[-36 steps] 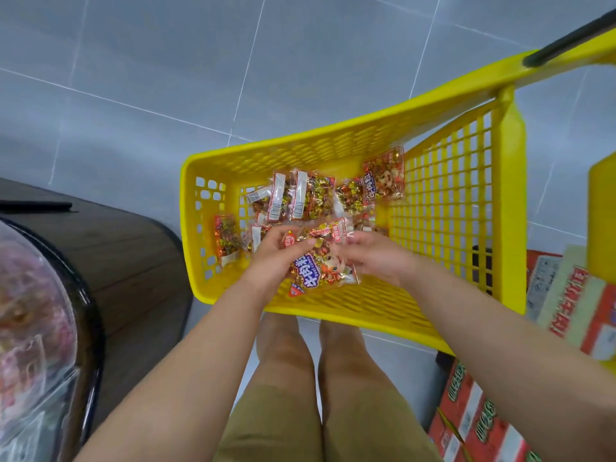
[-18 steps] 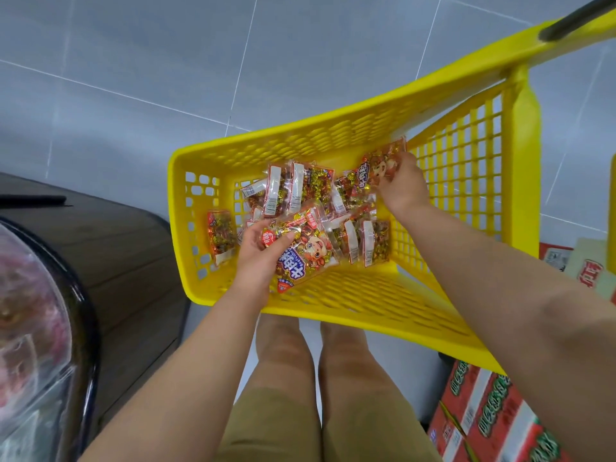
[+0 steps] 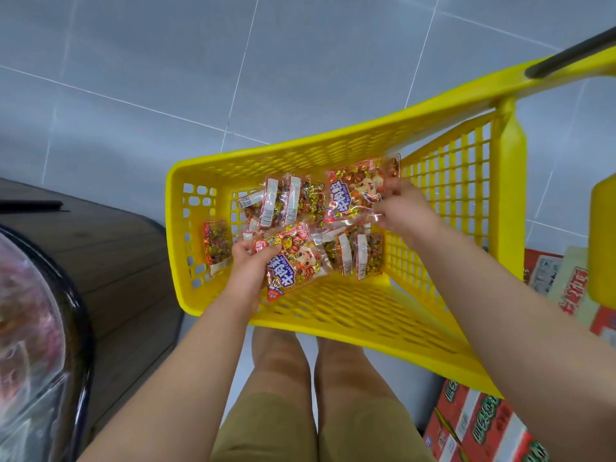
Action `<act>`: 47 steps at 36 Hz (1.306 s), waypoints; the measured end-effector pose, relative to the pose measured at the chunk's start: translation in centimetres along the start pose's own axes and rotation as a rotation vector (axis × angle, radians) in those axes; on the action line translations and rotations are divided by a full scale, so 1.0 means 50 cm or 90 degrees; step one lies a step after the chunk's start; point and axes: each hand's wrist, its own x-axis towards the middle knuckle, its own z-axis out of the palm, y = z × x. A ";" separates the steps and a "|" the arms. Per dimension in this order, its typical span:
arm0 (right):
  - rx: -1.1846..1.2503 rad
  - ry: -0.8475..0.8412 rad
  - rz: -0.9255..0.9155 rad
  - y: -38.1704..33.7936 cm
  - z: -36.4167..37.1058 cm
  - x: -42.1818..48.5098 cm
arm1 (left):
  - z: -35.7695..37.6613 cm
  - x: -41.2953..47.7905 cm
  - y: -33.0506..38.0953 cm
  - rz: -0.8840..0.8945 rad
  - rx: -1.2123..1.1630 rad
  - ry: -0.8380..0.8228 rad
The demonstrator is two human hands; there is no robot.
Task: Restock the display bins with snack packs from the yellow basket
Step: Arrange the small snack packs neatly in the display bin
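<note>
As left grip (image 3: pixel 248 265) holds 1 pack (image 3: pixel 295 261), right grip (image 3: pixel 405 211) another pack (image 3: pixel 353 195), long axes diagonal.

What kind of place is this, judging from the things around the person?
Most likely a shop or supermarket aisle: a yellow basket holds many similar snack packs, printed cartons of goods stand on the tiled floor, and a display bin sits at the left.

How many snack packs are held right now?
2: one pack in the left hand, near the yellow basket's front; another pack in the right hand, toward its back. More may hide beneath.
</note>
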 end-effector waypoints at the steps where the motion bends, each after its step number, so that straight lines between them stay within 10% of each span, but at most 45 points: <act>1: 0.048 -0.045 0.003 0.001 -0.003 -0.019 | -0.001 0.000 0.002 -0.001 -0.006 -0.003; 6: 0.121 -0.259 0.019 0.036 0.018 -0.085 | 0.005 -0.006 0.009 0.001 -0.012 -0.029; 18: -0.110 -0.305 -0.082 0.117 0.123 -0.093 | 0.001 -0.019 0.002 0.002 0.001 0.003; 25: -0.305 0.109 0.045 0.162 0.087 0.006 | -0.028 -0.008 -0.002 0.002 -0.023 0.068; 29: -0.332 0.038 0.198 0.198 0.084 0.032 | -0.028 -0.003 -0.006 0.009 -0.016 0.074; 47: -0.261 0.111 0.125 0.189 0.061 0.021 | -0.039 -0.022 0.000 0.074 -0.008 0.063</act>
